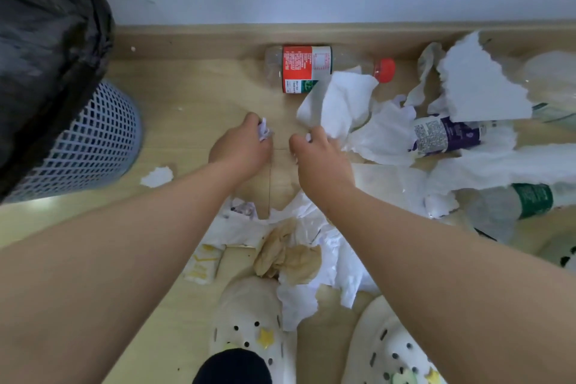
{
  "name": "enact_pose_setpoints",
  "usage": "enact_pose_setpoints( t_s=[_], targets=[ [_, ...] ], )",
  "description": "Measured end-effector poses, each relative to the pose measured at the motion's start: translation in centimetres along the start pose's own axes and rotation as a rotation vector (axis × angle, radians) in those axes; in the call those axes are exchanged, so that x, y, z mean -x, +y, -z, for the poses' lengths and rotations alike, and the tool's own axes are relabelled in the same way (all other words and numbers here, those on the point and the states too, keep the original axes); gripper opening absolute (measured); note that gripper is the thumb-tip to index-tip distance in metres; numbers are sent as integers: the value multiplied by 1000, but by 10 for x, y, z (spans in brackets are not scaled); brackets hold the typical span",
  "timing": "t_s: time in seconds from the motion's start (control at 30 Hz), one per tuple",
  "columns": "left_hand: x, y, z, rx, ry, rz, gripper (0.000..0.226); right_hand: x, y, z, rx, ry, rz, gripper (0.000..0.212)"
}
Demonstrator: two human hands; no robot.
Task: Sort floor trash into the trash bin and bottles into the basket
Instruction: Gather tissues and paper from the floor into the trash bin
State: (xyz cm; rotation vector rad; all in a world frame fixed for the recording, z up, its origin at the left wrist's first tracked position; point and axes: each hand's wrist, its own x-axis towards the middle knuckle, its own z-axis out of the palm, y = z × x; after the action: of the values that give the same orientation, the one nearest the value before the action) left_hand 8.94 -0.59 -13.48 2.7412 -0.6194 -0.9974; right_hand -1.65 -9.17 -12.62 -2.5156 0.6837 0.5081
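My left hand [241, 146] is closed around a small crumpled paper scrap [264, 131] just above the wooden floor. Beside it, my right hand [318, 154] grips the lower edge of a large white tissue [338, 103]. A clear bottle with a red label and red cap [311, 68] lies on its side against the baseboard beyond both hands. To the right lie a purple-labelled bottle [445, 135] and a green-labelled bottle [523, 203], partly under white paper. The blue mesh trash bin [93, 140] with a black bag liner [46, 50] stands at the left.
More white tissues, a torn white sheet [477, 84] and crumpled brown paper [286, 256] litter the floor around my white clogs [249, 321]. A small white scrap [157, 176] lies near the bin. A yellow-printed wrapper [202, 265] sits at my left foot. No basket is in view.
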Motion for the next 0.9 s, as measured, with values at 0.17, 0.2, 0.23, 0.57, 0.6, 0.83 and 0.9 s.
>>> enact_pose_setpoints(
  t_s=[0.17, 0.2, 0.23, 0.57, 0.6, 0.83, 0.9],
  targets=[
    [28, -1, -15, -67, -43, -15, 21, 15, 0, -12, -194, -93, -116, 25],
    [33, -2, -16, -55, -44, 9, 25, 17, -1, -11, -271, -109, -155, 22],
    [38, -3, -16, -22, -42, 51, 30, 18, -1, -10, -350, -113, -191, 19],
    [117, -3, 35, 494, 10, 256, 22, 53, -27, 52, -529, -110, -269, 20],
    [127, -2, 42, 554, -6, 295, 25, 59, -33, 63, -505, -114, -246, 24],
    [190, 5, 96, 1056, -42, 486, 14, 106, -77, 134, -509, 40, -212, 20],
    [212, 11, 115, 1186, -30, 486, 16, 135, -98, 149, -617, 57, -208, 13]
  ],
)
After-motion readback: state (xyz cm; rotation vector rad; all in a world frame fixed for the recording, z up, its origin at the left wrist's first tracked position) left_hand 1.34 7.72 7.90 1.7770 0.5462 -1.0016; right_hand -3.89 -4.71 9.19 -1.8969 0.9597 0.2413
